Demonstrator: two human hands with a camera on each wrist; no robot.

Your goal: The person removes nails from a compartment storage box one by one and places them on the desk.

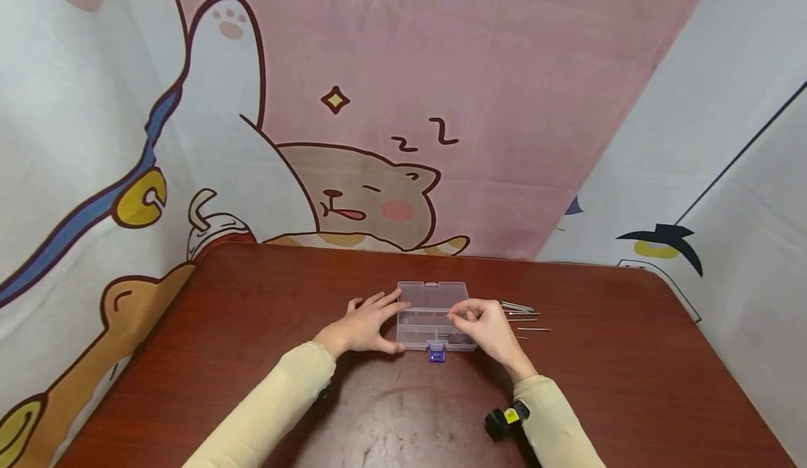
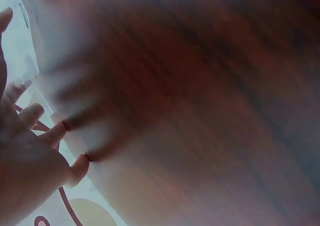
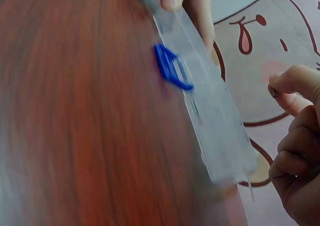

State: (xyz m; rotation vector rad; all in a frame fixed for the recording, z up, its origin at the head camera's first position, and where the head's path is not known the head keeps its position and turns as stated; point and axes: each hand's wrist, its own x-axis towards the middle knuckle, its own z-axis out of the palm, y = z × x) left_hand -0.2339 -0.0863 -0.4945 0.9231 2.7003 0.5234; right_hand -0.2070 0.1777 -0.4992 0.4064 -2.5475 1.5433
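Note:
A clear plastic compartment box (image 1: 416, 338) lies on the table with its lid (image 1: 431, 294) raised at the back and a blue latch (image 1: 436, 354) at its front. My left hand (image 1: 362, 328) rests against the box's left side, fingers spread, thumb by the front corner. Over the box's right part, my right hand (image 1: 488, 328) pinches a small metal piece (image 3: 273, 91) between thumb and forefinger; most of it is hidden. A thin metal piece (image 3: 195, 108) shows through the box's front wall.
Several thin silver metal rods (image 1: 518, 307) lie right of the box, one set apart (image 1: 534, 329). The brown wooden table (image 1: 252, 293) ends at a cartoon-printed cloth (image 1: 504, 104) behind. A black device with a yellow mark (image 1: 504, 420) sits at my right wrist.

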